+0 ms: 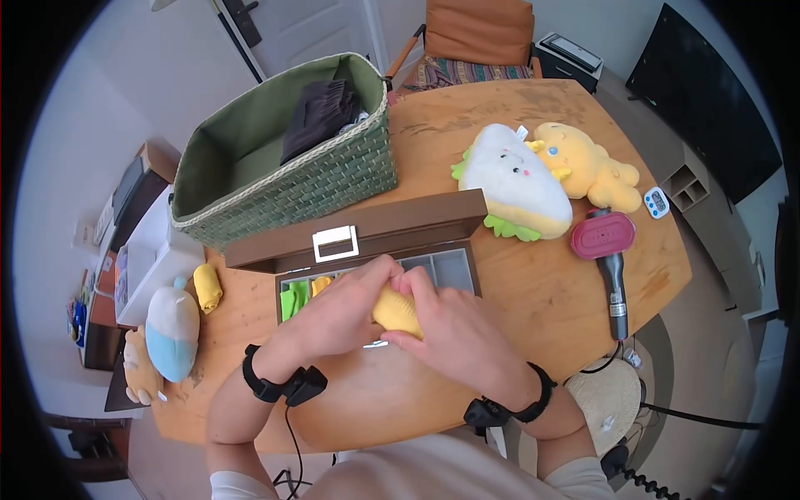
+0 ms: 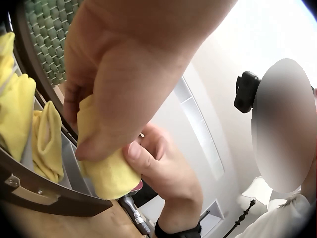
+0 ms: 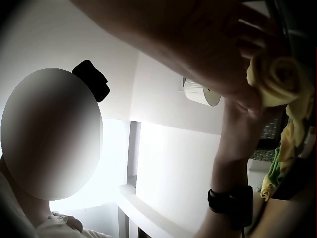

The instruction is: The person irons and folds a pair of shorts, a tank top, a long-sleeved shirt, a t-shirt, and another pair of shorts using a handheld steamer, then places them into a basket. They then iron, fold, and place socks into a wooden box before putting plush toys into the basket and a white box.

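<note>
A rolled yellow cloth (image 1: 396, 313) is held between both hands above the brown compartment box (image 1: 477, 275). My left hand (image 1: 337, 312) grips it from the left, thumb and fingers curled around it in the left wrist view. From the other side my right hand (image 1: 462, 333) holds the roll, its thumb pressing near the lower end. The spiral end of the yellow cloth (image 3: 280, 82) shows in the right wrist view. Inside the box lie green cloths (image 1: 293, 300) and yellow cloths (image 2: 47, 144); grey compartments (image 1: 454, 268) show at the right. The hands cover the box's middle.
Behind the box's raised lid (image 1: 417, 221) stands a green woven basket (image 1: 292, 196) with dark clothing inside. Plush toys (image 1: 517, 179), a magenta-headed brush (image 1: 604, 236) and a small timer (image 1: 656, 202) lie at right. Another yellow roll (image 1: 207, 287) and a blue-white plush (image 1: 172, 333) lie at left.
</note>
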A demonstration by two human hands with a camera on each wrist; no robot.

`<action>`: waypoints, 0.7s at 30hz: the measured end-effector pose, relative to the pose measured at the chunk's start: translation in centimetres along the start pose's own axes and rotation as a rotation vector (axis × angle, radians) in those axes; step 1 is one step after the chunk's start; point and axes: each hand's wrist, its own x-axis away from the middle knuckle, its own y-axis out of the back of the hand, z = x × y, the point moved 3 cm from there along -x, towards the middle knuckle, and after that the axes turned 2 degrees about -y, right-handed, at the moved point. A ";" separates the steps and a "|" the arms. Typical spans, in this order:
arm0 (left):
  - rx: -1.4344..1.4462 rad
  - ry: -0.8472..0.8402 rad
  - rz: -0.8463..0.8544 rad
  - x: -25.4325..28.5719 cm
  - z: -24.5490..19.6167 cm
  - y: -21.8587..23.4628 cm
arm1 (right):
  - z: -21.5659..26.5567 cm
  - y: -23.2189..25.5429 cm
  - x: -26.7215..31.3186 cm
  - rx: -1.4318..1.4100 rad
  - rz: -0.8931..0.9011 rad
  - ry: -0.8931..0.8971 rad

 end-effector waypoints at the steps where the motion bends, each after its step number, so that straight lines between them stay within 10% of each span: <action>1: 0.021 0.056 0.012 -0.1 -0.3 0.2 | -0.3 -0.2 -0.1 -0.004 -0.011 0.026; 21: -0.384 0.111 -0.167 2.7 1.7 2.1 | -0.7 -2.0 -1.0 -0.123 -0.197 -0.071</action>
